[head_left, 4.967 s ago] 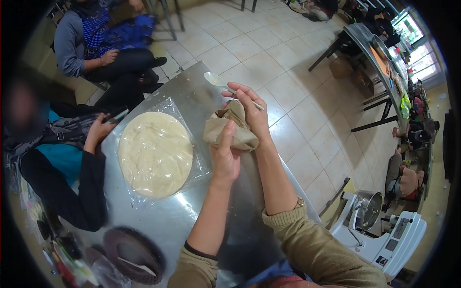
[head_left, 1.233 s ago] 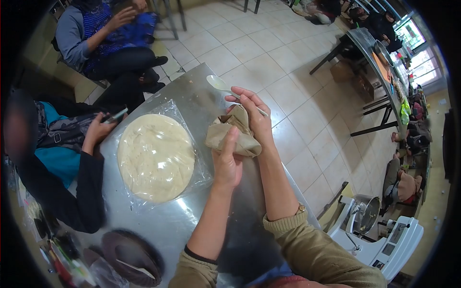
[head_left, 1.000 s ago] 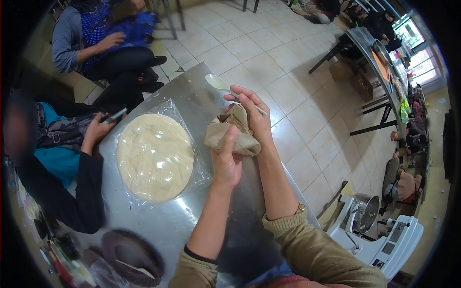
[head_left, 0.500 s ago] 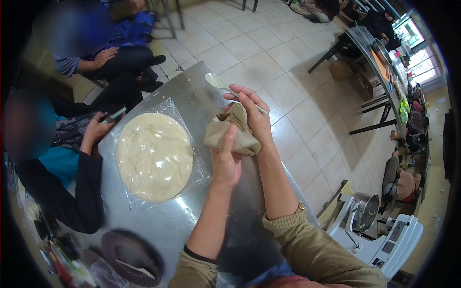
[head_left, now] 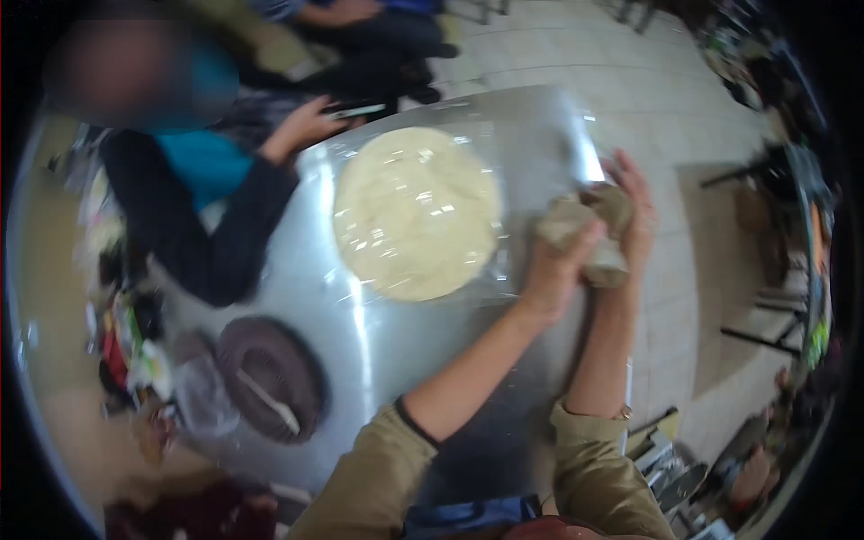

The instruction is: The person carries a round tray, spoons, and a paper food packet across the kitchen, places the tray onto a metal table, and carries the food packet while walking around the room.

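My left hand [head_left: 555, 274] is closed on a tan folded bundle [head_left: 605, 261], thumb on top. Whether the bundle is cloth or paper is hard to tell through the motion blur. My right hand [head_left: 637, 216] is wrapped round the bundle's far right side, fingers pointing up. The light spoon seen in that hand earlier cannot be made out now. Left of my hands, a large round pale flat sheet [head_left: 417, 214], like dough or flatbread, lies under clear plastic on the metal table [head_left: 378, 360].
A dark oval basket [head_left: 286, 360] with a white utensil [head_left: 270, 401] lies at the table's near left, beside a clear plastic bag [head_left: 205, 400]. A person sits at the left edge, a phone [head_left: 355, 112] in hand. Tiled floor [head_left: 679, 315] and more furniture lie to the right.
The view has swung left, so the table and the round sheet appear farther right. Both hands still hold the bundle; the spoon is no longer discernible.
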Tool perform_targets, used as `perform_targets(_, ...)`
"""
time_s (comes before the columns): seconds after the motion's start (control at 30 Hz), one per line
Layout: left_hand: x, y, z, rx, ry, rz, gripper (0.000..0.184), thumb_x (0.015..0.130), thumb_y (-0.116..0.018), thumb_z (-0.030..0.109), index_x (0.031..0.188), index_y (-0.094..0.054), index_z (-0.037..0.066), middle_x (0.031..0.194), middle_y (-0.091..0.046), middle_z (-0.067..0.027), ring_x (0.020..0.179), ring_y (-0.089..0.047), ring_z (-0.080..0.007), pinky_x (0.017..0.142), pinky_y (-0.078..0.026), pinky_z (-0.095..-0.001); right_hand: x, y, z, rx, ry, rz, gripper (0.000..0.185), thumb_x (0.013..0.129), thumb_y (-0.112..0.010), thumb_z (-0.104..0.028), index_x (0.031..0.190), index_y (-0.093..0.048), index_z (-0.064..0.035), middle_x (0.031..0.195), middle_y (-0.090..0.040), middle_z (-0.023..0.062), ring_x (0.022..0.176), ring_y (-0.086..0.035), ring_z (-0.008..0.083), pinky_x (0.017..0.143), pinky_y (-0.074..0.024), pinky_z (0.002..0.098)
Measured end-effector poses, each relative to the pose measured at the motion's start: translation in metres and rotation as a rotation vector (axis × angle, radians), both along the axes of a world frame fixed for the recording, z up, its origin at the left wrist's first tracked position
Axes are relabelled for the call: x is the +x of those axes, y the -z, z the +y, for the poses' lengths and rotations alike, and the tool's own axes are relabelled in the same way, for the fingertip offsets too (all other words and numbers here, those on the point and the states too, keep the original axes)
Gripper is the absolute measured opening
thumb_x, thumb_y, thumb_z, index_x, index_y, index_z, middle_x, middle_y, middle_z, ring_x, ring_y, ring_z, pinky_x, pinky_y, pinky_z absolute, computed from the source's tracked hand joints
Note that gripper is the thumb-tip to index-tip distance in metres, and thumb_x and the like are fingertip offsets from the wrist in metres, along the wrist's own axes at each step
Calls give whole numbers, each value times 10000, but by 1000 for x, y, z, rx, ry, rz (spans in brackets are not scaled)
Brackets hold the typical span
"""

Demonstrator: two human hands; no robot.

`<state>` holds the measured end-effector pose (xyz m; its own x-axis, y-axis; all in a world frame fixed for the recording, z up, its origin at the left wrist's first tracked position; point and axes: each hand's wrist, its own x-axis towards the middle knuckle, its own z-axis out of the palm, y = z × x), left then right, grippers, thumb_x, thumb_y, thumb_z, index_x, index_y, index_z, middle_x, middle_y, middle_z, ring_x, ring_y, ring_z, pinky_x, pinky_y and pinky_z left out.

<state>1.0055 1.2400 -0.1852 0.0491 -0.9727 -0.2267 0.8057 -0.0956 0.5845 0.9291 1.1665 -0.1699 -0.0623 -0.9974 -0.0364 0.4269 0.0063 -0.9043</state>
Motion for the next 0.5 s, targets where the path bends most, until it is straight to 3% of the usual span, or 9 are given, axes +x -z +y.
perform_targets(0.23, 2, -10, -1, -66, -33, -15, 308, 820, -634, 196, 1064, -508, 57, 967, -543, 2, 894, -516, -65, 751, -448, -239, -3, 5, -4, -38, 7, 129, 347, 899, -483, -187, 1182, -510, 11, 1073, -588, 149, 825, -555, 141, 727, -478, 266)
perform_targets(0.5, 2, -13, -1, -72, -90, -12, 262, 825, -623, 232, 975, -540, 33, 897, -546, -10, 836, -490, -61, 725, -424, -233, -4, 3, -4, -16, -73, 288, 432, 926, -386, -285, 1275, -427, -33, 1230, -496, 147, 955, -525, 199, 850, -449, 327)
